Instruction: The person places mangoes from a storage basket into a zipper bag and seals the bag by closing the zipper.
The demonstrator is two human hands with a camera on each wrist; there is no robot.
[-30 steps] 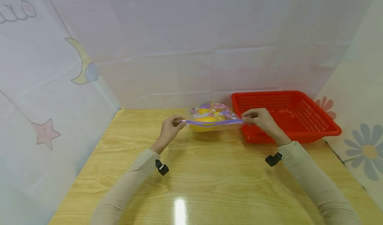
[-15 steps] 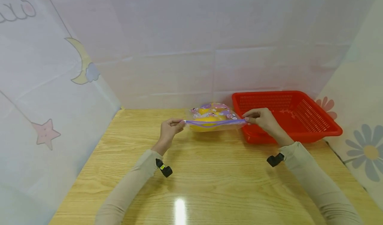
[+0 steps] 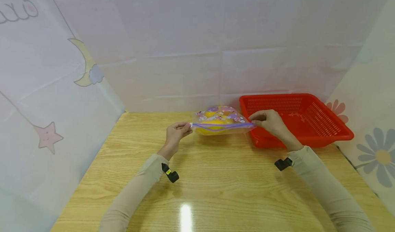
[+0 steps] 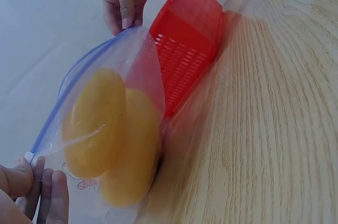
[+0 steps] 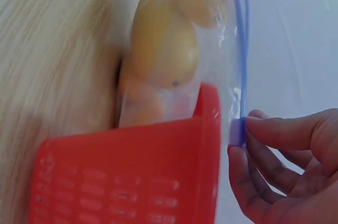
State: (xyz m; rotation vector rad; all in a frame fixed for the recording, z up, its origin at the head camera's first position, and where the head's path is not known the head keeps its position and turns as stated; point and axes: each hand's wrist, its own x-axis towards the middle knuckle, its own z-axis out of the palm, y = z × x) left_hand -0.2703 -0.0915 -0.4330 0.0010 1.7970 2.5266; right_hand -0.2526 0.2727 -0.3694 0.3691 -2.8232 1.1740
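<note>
A clear zip bag (image 3: pixel 226 116) with purple and pink cartoon prints lies at the back of the table, its purple zip edge stretched between both hands. Inside are several yellow mangoes (image 4: pixel 97 123), two of them overlapping in the left wrist view. My left hand (image 3: pixel 176 136) pinches the left end of the zip edge, right at the white slider (image 4: pixel 29 156). At the opposite corner, my right hand (image 3: pixel 270 123) pinches the zip edge between thumb and fingers, close over the basket's rim. The zip's two purple strips show a gap along the middle.
A red plastic basket (image 3: pixel 300 140) with slotted walls stands right of the bag, its near-left rim beside the bag's end. Behind the wooden table (image 3: pixel 222 177) hangs a pale printed cloth (image 3: pixel 172 74). A patterned cloth also borders the table's left and right sides.
My left fingers have drawn together into a closer pinch at the slider end, and that wrist has turned slightly. My right hand and the bag stay almost in place.
</note>
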